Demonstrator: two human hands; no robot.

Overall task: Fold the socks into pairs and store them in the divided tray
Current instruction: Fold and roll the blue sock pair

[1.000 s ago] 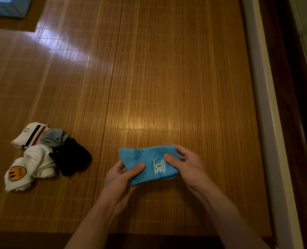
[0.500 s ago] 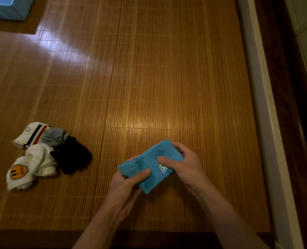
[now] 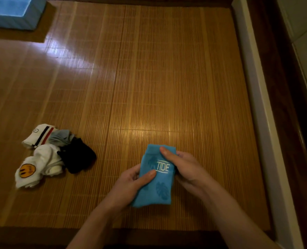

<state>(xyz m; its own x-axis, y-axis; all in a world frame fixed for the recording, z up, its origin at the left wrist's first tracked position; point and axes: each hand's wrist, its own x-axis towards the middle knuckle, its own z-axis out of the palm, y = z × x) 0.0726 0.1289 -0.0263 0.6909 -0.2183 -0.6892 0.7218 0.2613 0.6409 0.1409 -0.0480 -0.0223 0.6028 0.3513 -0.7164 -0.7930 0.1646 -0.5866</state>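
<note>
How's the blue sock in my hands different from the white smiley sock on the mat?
The blue sock is gripped by the left hand and right hand, smooth and flat; the white smiley sock lies bunched in a pile, untouched. The blue sock reads TIDE with leaf prints; the white smiley sock bears a yellow face. Both are over the mat.

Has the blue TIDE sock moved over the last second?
Yes. The blue sock has rotated: earlier it lay across the slats of the bamboo mat, now it runs along them.

head cam | looks steeply down (wide-angle) | close over bamboo mat [image 3: 149, 87]
</note>
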